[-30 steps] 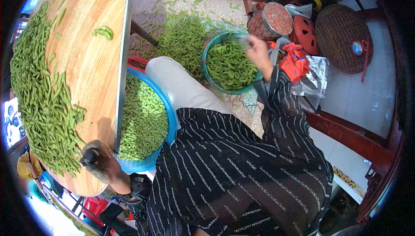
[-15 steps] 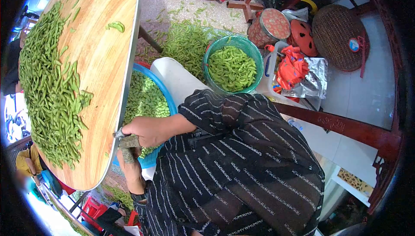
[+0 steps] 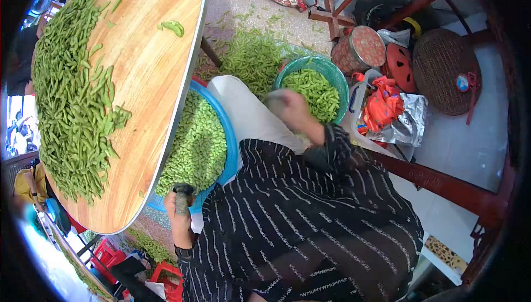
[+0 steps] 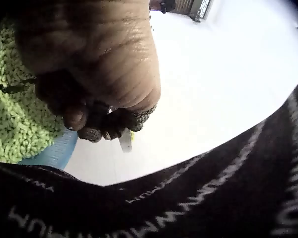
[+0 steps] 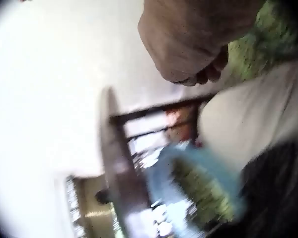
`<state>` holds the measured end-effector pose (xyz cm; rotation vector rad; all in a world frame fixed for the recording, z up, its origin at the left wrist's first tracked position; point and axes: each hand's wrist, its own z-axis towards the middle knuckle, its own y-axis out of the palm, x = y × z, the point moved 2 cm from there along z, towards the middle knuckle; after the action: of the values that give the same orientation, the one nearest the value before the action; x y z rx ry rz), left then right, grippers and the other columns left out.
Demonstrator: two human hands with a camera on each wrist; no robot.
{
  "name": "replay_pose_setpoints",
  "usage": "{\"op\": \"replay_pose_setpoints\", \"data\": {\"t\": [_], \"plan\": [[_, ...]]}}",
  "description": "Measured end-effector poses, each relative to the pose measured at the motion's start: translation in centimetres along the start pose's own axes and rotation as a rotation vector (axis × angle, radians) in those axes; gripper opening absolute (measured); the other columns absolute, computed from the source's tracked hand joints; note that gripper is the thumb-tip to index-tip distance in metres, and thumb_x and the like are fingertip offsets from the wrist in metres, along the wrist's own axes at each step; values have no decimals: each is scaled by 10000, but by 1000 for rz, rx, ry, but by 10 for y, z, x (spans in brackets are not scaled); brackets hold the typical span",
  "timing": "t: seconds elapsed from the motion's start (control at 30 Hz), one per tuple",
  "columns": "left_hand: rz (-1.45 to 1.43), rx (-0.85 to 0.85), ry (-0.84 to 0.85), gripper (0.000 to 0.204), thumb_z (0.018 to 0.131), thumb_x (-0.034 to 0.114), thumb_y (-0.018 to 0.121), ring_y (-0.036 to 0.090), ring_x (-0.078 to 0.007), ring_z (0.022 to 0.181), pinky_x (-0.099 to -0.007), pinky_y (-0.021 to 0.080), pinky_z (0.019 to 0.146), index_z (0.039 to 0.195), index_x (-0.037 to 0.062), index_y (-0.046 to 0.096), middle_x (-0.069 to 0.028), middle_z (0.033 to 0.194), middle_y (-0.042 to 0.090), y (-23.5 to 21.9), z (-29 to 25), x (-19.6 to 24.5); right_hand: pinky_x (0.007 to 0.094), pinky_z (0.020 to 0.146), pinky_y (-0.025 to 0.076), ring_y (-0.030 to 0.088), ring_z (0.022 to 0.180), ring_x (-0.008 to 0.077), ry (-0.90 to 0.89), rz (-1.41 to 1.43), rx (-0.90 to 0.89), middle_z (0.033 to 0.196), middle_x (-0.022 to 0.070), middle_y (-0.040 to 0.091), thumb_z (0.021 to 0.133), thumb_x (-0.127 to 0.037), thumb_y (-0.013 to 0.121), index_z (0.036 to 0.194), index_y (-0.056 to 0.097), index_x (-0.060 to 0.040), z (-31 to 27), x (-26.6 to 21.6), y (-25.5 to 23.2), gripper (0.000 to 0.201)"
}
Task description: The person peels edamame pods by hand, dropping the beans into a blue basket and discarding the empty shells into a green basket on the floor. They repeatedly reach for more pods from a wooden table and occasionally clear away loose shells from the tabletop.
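My left hand [image 3: 180, 219], with dark-covered fingertips, is at the near rim of a blue basin [image 3: 232, 141] of shelled green beans [image 3: 202, 141]. In the left wrist view its fingers curl in around a small pale pointed piece [image 4: 125, 144] with a yellow-green speck beside it. My right hand [image 3: 297, 113] is blurred over my knee, beside a green basket [image 3: 345, 94] holding green pods [image 3: 315, 89]. Its fingers [image 5: 208, 74] bend under the palm in the right wrist view; whether they hold anything I cannot tell. Bean pods [image 3: 72, 114] lie heaped on the wooden table [image 3: 144, 75].
More pods [image 3: 251, 53] are scattered on the floor beyond my knee. On the right stand a clear plastic box [image 3: 357, 105] with a red bag [image 3: 384, 105], a patterned tin [image 3: 365, 47] and a round woven tray [image 3: 447, 69]. The table's metal edge [image 3: 191, 64] runs alongside the basin.
My left hand went from the table's edge to the basin's near rim. My right hand came from the green basket to meet it, then swung back toward the basket. The head view shifted.
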<state>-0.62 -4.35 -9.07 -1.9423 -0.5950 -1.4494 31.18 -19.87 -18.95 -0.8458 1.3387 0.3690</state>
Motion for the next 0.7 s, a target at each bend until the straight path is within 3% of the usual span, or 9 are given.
{"op": "replay_pose_setpoints", "data": {"t": [0.03,0.1,0.17,0.2,0.3,0.4,0.47,0.63,0.7], "plan": [[3,-2,-17,395,805,410,501,437,-92,504,-216,316,446,738,21,509,-7,594,485,0,-5,0,330,660,463,579,742,277,205,-114,19,860,180,581,663,-71,580,986,554,-19,-12,45,-19,328],[-214,64,-199,406,782,422,531,427,-93,506,-222,314,448,728,21,503,-15,602,477,3,2,3,394,667,454,573,740,320,161,-803,0,799,194,581,664,-147,597,967,555,-37,-68,131,-30,324],[-220,77,-181,387,756,407,569,412,-92,503,-225,308,448,727,27,503,-11,612,469,8,8,10,437,660,440,552,718,360,218,-902,-154,750,174,568,638,-226,641,929,524,-19,-96,180,-26,376],[-256,92,-218,383,750,400,577,406,-92,501,-225,305,448,729,26,501,-8,617,466,8,13,8,437,660,440,552,718,360,218,-893,-156,750,174,568,638,-226,641,929,524,-19,-96,187,-23,376],[-308,95,-263,365,731,374,603,396,-94,498,-222,297,446,742,24,501,-4,623,461,13,23,7,433,619,444,559,678,343,468,-920,-434,713,157,574,646,-260,625,899,549,-59,-101,212,-20,332],[-224,93,-311,398,736,413,597,393,-104,496,-225,296,453,759,26,509,-8,620,458,7,23,-1,428,575,454,571,629,332,260,-967,-594,650,157,584,662,-236,565,657,612,-38,-91,219,-26,204],[-254,78,-291,408,738,424,592,396,-104,499,-225,295,455,763,25,510,-9,620,461,9,25,-3,427,551,453,568,604,335,172,-1038,-777,627,158,576,643,-243,564,633,607,-41,-67,224,-40,207],[-241,18,-286,424,740,436,586,403,-103,508,-225,291,457,769,20,511,-15,620,468,14,30,5,442,516,430,537,553,357,89,-936,-460,576,172,538,592,-195,563,645,592,-43,4,170,-90,164],[-307,63,-290,413,745,418,585,409,-106,509,-227,299,458,766,13,506,-22,615,467,10,27,-2,447,516,429,539,557,357,161,-971,-491,584,173,538,592,-187,569,639,589,-52,-20,207,-78,144]]}}
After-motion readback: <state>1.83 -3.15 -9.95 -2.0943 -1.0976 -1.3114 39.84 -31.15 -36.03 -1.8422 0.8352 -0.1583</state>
